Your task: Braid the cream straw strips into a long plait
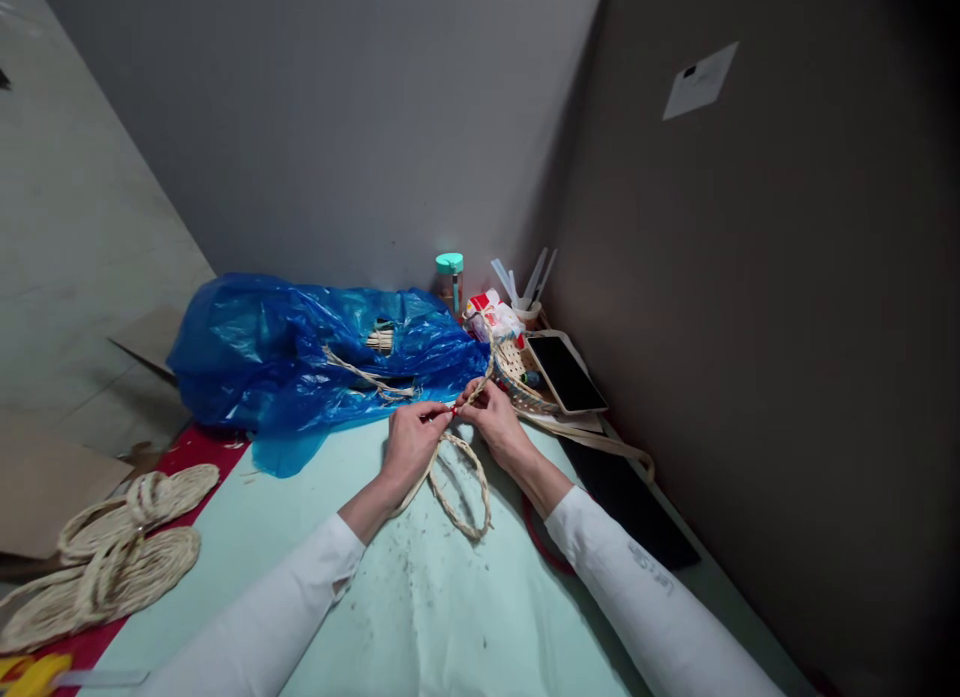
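Both of my hands meet over the pale green table cover (420, 597), at its far end. My left hand (411, 443) is closed, pinching a braided straw rope (461, 487) near a small red mark. My right hand (491, 417) is closed on the same rope just to the right. Below my hands the rope hangs in a loop that lies on the cover. Another stretch of it runs up and away toward the small woven basket (517, 369). Both arms wear white sleeves.
A crumpled blue plastic bag (300, 352) with straw inside lies behind my hands. A phone (566, 374) rests on the basket by the right wall, near a teal-capped bottle (450, 277) and a cup of sticks (525, 292). Coils of straw rope (112, 557) lie at the left.
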`<state>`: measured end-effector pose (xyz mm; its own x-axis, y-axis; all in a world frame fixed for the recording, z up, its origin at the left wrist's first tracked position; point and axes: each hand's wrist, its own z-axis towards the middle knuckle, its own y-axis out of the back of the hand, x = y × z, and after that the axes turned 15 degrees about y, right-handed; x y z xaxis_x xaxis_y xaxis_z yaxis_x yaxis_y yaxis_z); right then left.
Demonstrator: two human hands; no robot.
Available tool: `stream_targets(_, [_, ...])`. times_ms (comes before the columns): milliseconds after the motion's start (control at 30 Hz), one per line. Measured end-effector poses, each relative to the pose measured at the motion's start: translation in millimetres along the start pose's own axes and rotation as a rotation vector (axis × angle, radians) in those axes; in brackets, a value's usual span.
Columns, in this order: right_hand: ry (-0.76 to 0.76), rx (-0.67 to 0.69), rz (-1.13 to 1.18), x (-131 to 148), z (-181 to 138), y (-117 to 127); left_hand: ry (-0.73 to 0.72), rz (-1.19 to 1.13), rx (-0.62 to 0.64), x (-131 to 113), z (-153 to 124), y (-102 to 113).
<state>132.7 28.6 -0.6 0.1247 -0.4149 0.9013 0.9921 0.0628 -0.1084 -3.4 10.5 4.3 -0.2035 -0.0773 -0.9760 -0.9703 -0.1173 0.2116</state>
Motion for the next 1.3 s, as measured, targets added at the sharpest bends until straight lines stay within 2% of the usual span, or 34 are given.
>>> stream_targets(300, [-0.083, -0.024, 0.016, -7, 0, -1, 0.033, -0.084, 0.014, -6, -1, 3])
stream_targets(633, [-0.083, -0.024, 0.045, -1, 1, -5, 0.265, -0.266, 0.143, 3, 8, 5])
stream_targets(733, [-0.060, 0.008, -0.089, -1, 1, -4, 0.271, -0.267, 0.134, 3, 7, 3])
stream_targets(900, [0.064, 0.026, -0.509, 9, -4, 1, 0.217, -0.211, 0.083, 8, 5, -3])
stream_targets(1000, [0.142, 0.134, -0.696, 16, -8, -2, 0.178, -0.148, 0.049, 13, 6, -4])
stream_targets(1133, [0.186, 0.302, -0.835, 18, -8, -5, 0.142, -0.072, 0.026, 18, 7, -3])
stream_targets(1300, [0.216, 0.405, -0.962, 16, -5, -1, 0.142, -0.071, 0.037, 18, 6, -5])
